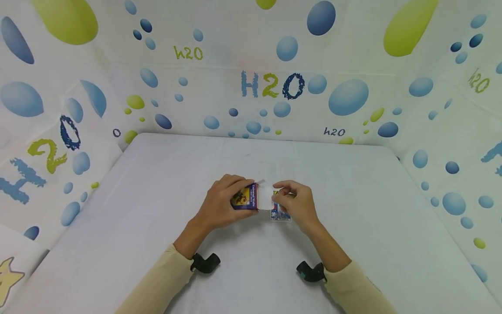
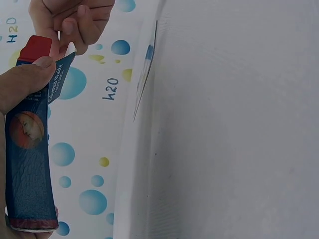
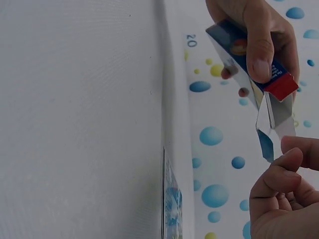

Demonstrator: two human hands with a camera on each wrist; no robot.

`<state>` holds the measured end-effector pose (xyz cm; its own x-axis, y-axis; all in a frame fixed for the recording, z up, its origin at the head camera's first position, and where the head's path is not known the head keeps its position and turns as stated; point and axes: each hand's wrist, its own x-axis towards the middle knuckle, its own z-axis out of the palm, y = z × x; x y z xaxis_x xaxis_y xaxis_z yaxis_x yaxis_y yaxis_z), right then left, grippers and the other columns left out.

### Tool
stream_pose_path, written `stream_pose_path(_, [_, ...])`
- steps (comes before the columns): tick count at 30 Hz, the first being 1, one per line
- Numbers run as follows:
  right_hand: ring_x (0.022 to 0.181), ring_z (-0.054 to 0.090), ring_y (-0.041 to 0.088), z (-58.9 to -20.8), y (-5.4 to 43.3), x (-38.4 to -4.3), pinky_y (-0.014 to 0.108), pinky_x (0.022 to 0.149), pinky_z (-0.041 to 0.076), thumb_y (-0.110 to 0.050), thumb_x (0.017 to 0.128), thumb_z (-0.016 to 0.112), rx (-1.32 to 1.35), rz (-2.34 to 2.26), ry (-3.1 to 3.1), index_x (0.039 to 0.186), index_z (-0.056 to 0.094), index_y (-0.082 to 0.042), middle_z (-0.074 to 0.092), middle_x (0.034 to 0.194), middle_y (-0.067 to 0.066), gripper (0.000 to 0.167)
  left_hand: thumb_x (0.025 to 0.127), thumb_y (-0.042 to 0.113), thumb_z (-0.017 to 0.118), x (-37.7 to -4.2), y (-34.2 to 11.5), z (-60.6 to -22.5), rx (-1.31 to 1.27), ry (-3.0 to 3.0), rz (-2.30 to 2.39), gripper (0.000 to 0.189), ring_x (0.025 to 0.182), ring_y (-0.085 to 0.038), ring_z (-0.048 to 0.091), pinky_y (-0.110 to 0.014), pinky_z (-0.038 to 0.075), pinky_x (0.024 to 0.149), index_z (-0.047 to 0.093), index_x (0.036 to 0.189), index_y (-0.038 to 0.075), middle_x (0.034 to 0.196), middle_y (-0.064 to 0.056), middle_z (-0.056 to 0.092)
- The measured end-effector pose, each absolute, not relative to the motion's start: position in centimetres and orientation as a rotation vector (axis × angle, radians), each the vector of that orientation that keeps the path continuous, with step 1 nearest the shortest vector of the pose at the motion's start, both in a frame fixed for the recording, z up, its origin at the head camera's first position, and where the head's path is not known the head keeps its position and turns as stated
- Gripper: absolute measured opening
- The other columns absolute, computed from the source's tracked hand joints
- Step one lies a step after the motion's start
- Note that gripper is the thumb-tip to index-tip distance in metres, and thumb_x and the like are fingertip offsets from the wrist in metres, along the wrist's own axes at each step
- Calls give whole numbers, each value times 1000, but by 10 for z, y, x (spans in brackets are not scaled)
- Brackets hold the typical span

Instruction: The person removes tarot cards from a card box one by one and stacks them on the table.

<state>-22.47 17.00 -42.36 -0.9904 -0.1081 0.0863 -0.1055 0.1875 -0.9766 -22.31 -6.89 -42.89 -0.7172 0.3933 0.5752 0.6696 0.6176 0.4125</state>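
My left hand (image 1: 221, 200) grips a blue and purple tarot card box (image 1: 243, 198) by its sides, with "Universal Waite" printed on it. In the right wrist view the box's end is open, with a red side flap (image 3: 282, 87) and a white-lined lid flap (image 3: 264, 142) sticking out. My right hand (image 1: 296, 203) has its fingers curled, its thumb and fingertips at the edge of the white flap (image 1: 265, 198), seemingly pinching it. Beneath that hand a picture card (image 1: 280, 216) lies on the table, partly hidden; whether it is one card or a thin stack I cannot tell.
A white cloth covers the table (image 1: 157, 183). Behind and beside it hang white sheets (image 1: 219, 87) with blue and green drops and "H2O" lettering. Black curved pieces (image 1: 206, 263) are worn at both wrists, below the beige sleeves.
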Motion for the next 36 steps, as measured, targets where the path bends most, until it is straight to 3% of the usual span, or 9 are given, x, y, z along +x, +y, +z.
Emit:
stream_pose_path(5, [62, 60, 22, -423, 162, -218, 27, 56, 53, -1, 86, 72, -234, -1955, 2446, 109, 72, 2, 65, 83, 11, 22, 68, 42, 94, -222, -67, -430, -869, -2406, -862, 72, 106, -17, 57, -38, 48, 81, 69, 130, 15, 118, -2, 67])
stream_pose_path(14, [70, 66, 24, -421, 152, -210, 40, 65, 59, -5, 90, 72, -348, -1912, 2472, 104, 74, -5, 67, 87, 12, 15, 68, 42, 94, -219, -64, -430, -915, -2383, -855, 72, 106, -17, 57, -37, 48, 80, 69, 130, 14, 118, -2, 67])
stream_pose_path(23, [67, 61, 20, -424, 146, -207, 23, 55, 52, 1, 84, 75, -347, -1906, 2505, 100, 68, -4, 64, 81, 10, 18, 68, 42, 94, -218, -61, -431, -935, -2372, -850, 72, 107, -17, 57, -39, 49, 83, 69, 129, 13, 118, -2, 67])
stream_pose_path(36, [60, 64, 20, -426, 143, -206, 24, 52, 53, 5, 84, 73, -295, -1950, 2454, 96, 66, -1, 65, 75, 10, 16, 67, 42, 94, -218, -61, -431, -946, -2357, -826, 72, 107, -18, 58, -39, 49, 83, 70, 129, 14, 117, -2, 68])
